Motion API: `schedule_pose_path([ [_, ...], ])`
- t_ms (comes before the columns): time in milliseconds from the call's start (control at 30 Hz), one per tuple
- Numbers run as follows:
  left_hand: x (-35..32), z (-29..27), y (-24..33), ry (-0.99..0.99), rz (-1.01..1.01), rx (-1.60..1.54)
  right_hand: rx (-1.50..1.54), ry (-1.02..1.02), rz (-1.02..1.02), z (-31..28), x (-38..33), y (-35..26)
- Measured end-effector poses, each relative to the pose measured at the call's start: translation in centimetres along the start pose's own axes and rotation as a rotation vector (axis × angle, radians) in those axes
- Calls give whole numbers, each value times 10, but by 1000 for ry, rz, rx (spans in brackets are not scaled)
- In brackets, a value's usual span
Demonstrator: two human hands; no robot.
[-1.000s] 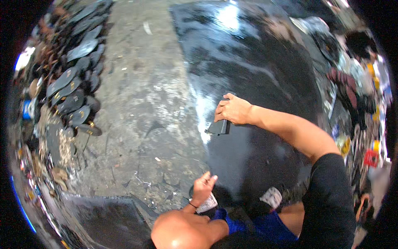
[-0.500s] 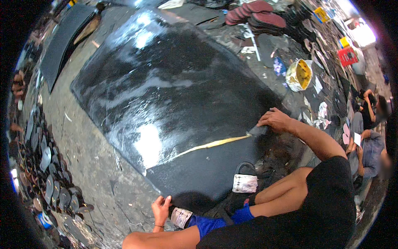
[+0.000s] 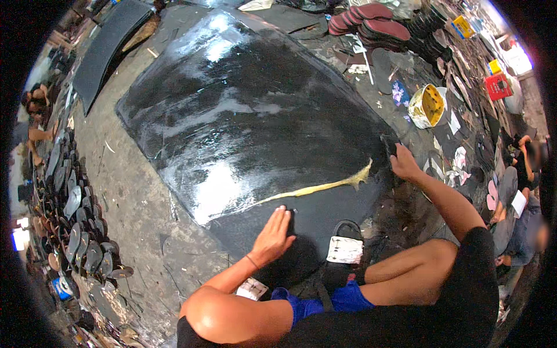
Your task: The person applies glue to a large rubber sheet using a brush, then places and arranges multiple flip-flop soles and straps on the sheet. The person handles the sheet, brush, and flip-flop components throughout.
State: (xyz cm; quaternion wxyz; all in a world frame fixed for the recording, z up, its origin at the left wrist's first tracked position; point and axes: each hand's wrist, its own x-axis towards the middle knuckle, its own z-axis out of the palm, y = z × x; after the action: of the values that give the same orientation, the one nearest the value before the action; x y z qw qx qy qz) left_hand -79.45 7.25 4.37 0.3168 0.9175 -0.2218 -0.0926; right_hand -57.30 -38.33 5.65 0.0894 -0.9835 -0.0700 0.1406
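A large black sheet (image 3: 232, 127) with a wet-looking shine lies on the floor in front of me. Along its near side is a matte black sheet (image 3: 238, 232), and where the two meet runs a yellow streak (image 3: 316, 189) that widens and turns ragged at its right end. My left hand (image 3: 275, 235) lies flat on the matte part just below the streak, fingers stretched and together. At the right edge, my right hand (image 3: 404, 161) has its fingers closed on a dark flap of the sheet; the fingertips are partly hidden.
A white bucket (image 3: 427, 107) with a yellow inside stands to the right. Maroon soles (image 3: 383, 29) are stacked at the back, and many dark soles (image 3: 81, 232) are piled at left. Another dark sheet (image 3: 110, 49) lies far left. A person (image 3: 525, 229) sits at far right.
My left hand has left the near-left corner and now lies flat on the matte part. My right hand has moved right and slightly back with the flap, and the yellow streak reaches further right.
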Motion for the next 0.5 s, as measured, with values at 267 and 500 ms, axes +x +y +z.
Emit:
schedule_pose_path([
  [267, -42, 30, 43, -132, 576, -669, -56, 27, 159, 57, -44, -168],
  [500, -143, -4, -4, -37, 330, -628, 190, -82, -218, 120, -62, -410],
])
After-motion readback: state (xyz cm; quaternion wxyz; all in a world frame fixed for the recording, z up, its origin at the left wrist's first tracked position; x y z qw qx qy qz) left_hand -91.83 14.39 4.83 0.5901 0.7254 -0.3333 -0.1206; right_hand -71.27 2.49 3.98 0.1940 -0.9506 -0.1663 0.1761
